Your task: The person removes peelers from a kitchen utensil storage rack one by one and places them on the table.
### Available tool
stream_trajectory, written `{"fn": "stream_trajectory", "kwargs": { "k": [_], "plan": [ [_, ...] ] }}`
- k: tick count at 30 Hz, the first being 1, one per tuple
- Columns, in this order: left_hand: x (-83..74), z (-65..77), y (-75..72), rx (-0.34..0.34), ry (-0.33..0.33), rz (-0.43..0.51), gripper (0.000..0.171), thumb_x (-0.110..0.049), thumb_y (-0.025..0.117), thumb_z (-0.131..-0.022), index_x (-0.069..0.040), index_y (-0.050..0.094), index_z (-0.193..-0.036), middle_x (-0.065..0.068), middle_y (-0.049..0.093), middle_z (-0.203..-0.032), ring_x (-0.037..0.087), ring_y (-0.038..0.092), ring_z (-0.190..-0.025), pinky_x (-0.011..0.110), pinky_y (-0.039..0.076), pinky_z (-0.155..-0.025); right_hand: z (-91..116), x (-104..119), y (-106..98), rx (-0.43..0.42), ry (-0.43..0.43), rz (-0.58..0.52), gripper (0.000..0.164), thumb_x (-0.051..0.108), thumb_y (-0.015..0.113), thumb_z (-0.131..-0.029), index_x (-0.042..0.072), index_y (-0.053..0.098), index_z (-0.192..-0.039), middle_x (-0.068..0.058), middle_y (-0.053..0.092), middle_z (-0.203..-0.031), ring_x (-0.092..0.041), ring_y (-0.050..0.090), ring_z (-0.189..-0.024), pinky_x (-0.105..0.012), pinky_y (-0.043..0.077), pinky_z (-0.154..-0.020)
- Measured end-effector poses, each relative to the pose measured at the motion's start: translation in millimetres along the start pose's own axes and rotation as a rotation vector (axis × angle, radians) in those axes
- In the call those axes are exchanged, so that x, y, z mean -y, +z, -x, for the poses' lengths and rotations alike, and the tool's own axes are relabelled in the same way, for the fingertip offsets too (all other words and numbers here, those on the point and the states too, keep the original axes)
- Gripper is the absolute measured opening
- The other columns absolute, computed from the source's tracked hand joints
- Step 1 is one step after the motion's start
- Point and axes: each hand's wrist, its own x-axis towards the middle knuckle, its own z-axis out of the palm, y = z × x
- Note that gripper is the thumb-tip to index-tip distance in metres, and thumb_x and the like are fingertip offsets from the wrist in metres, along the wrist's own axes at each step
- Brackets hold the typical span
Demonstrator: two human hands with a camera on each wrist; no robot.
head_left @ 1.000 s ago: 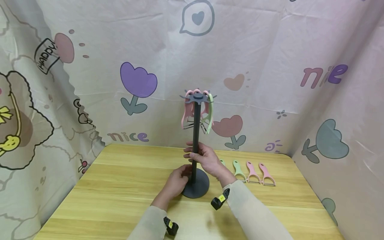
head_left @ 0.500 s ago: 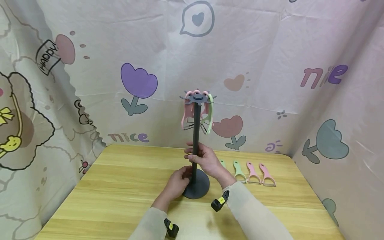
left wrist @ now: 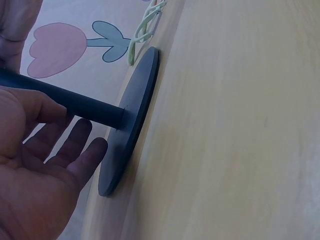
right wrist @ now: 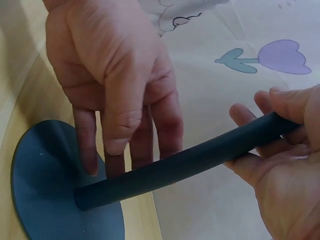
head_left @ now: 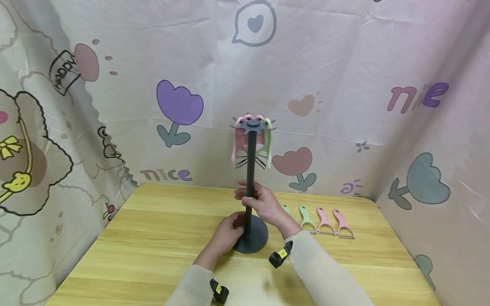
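A dark grey hook stand (head_left: pixel 250 170) with a round base (head_left: pixel 257 239) stands upright on the table. From its top hooks hang pink peelers (head_left: pixel 240 138) and a green peeler (head_left: pixel 269 138). My right hand (head_left: pixel 267 206) holds the pole about halfway up, thumb in front and fingers behind. Lower down, just above the base, my left hand (head_left: pixel 226 233) lies loosely around the pole from the left. In the right wrist view the left hand (right wrist: pixel 107 60) has fingertips at the pole (right wrist: pixel 165 172) and its thumb in front; the right hand (right wrist: pixel 287 175) grips higher.
To the right on the wooden table (head_left: pixel 153 238) lie more peelers in a row: a green peeler (head_left: pixel 305 216), a pink peeler (head_left: pixel 323 217), another pink peeler (head_left: pixel 341 219), and one green peeler (head_left: pixel 285 208) partly behind the right hand. A printed curtain (head_left: pixel 229 76) hangs behind.
The stand's hooked top has turned slightly, carrying the hanging peelers round with it; the pink ones now sit a little further left. Both hands keep nearly the same places. The head view has shifted slightly.
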Motion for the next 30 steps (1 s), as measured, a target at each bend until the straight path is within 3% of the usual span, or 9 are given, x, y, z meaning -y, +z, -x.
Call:
{"fn": "stream_trajectory", "kwargs": {
  "k": [9,16,21,30],
  "plan": [
    [0.6,0.2,-1.1,0.001,-0.007,0.001,0.04,-0.004,0.058,-0.103,-0.004,0.061,-0.143,0.016,0.069,-0.135,0.035,0.065,-0.127,0.057,0.052,-0.11,-1.1,-1.8,-4.5,0.051,0.032,-0.011,0.049,0.001,0.062,-0.103,0.006,0.053,-0.152,-0.021,0.068,-0.137,-0.034,0.07,-0.125,-0.056,0.048,-0.115],
    [1.2,2.1,-1.7,0.0,0.002,0.007,0.04,-0.004,0.059,-0.103,-0.003,0.06,-0.143,0.017,0.069,-0.135,0.036,0.065,-0.127,0.057,0.052,-0.109,1.0,-2.3,4.5,-0.079,0.016,0.063,0.045,0.008,0.07,-0.101,0.01,0.061,-0.145,-0.014,0.074,-0.126,-0.026,0.076,-0.112,-0.045,0.058,-0.105],
    [0.9,1.0,-0.1,0.001,0.011,0.002,0.041,-0.012,0.066,-0.104,-0.004,0.061,-0.143,0.016,0.07,-0.134,0.035,0.066,-0.126,0.055,0.053,-0.109,3.5,-1.4,9.1,-0.141,-0.008,0.101,0.045,0.008,0.069,-0.102,0.009,0.06,-0.146,-0.017,0.075,-0.124,-0.028,0.076,-0.111,-0.039,0.061,-0.098],
    [-1.6,0.5,1.5,-0.003,0.001,0.002,0.041,-0.014,0.07,-0.102,-0.005,0.062,-0.141,0.014,0.071,-0.132,0.034,0.067,-0.125,0.056,0.053,-0.109,3.1,1.6,6.9,-0.069,-0.022,0.077,0.048,0.001,0.061,-0.104,0.004,0.052,-0.152,-0.025,0.069,-0.133,-0.036,0.071,-0.122,-0.047,0.057,-0.107]
  ]
}}
